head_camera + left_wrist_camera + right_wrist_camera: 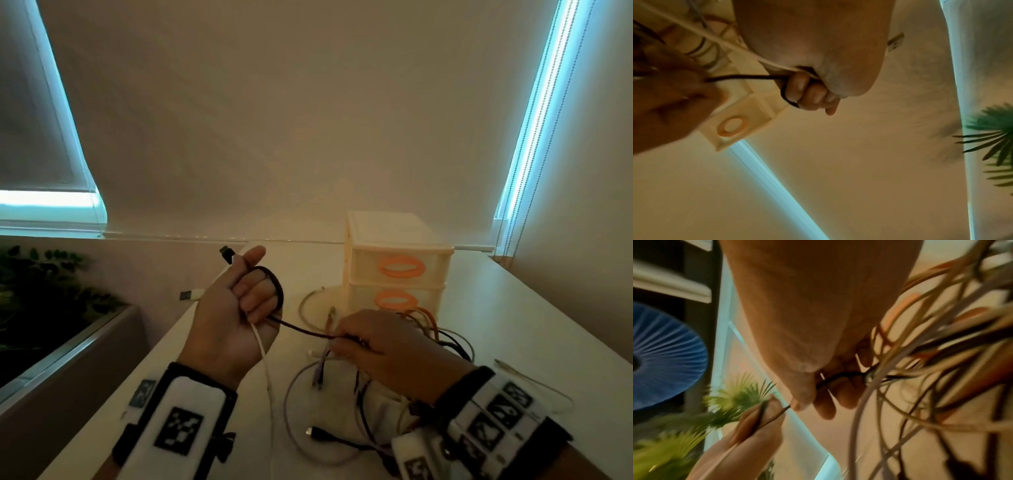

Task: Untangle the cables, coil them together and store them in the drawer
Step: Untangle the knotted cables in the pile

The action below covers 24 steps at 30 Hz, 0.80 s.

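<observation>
Dark cable (301,329) spans left hand (229,315) to right hand (383,346), both gripping.

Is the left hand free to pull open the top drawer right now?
Probably not. The left hand grips a dark cable and a white cable, so its fingers are taken. The top drawer is shut with nothing in front of its handle, but the hand would need to let go first.

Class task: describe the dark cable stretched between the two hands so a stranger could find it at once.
Start at the cream drawer unit on the white table. Left of it, the left hand holds a dark cable looped round its fingers, running taut to the right hand. Neighbouring cables lie slack.
</observation>
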Tool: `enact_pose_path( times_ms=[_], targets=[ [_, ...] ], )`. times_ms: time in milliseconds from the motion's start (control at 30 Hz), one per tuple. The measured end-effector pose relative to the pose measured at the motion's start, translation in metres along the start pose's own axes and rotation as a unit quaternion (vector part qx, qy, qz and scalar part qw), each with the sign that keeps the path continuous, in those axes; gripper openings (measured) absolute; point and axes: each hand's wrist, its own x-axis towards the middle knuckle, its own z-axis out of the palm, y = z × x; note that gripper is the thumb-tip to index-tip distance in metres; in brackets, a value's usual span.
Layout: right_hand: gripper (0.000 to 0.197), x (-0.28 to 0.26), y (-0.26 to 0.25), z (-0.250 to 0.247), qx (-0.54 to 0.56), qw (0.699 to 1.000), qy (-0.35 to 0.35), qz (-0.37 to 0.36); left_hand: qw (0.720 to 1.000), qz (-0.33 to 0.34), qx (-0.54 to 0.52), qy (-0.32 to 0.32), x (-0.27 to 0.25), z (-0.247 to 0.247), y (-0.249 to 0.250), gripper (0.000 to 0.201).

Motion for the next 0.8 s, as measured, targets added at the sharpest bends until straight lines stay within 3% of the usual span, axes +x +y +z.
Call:
enact_pose_path(
  times_ms=[100,167,233,300,367,467,567,667,733,800],
  targets=[
    [0.02,-0.011,0.026,-0.009,0.086,0.993,0.072,0.032,0.997,-0.026,0.039,-0.059,-0.003,0.004,0.007,0.029],
    [0.02,-0.01,0.033,-0.009,0.094,0.982,0.153,0.058,0.976,-0.068,0.172,-0.113,-0.012,0.008,-0.001,0.031],
    [0.014,-0.007,0.035,-0.004,0.047,0.97,0.234,0.046,0.914,-0.102,0.354,-0.17,-0.02,0.012,-0.016,0.039],
    [0.011,-0.005,0.034,0.002,0.037,0.954,0.296,0.012,0.852,-0.113,0.468,-0.205,-0.025,0.013,-0.034,0.043],
    [0.009,-0.008,0.032,0.003,0.045,0.944,0.326,-0.015,0.829,-0.062,0.525,-0.185,-0.026,0.012,-0.048,0.043],
    [0.008,-0.014,0.022,0.002,0.062,0.948,0.31,-0.035,0.799,0.086,0.581,-0.132,-0.022,0.008,-0.06,0.044],
    [0.019,-0.017,0.01,0.003,0.042,0.971,0.222,-0.071,0.836,0.152,0.518,-0.096,-0.018,0.003,-0.067,0.044],
    [0.035,-0.018,0.002,0.007,0.027,0.99,0.095,-0.101,0.898,0.119,0.417,-0.081,-0.017,0.001,-0.071,0.045],
    [0.039,-0.022,0.004,0.004,0.028,0.986,0.123,-0.109,0.961,0.05,0.266,-0.055,-0.015,0.006,-0.07,0.045],
    [0.03,-0.026,0.015,-0.005,0.052,0.966,0.232,-0.106,0.994,-0.018,0.107,-0.007,-0.014,0.01,-0.063,0.041]
  ],
)
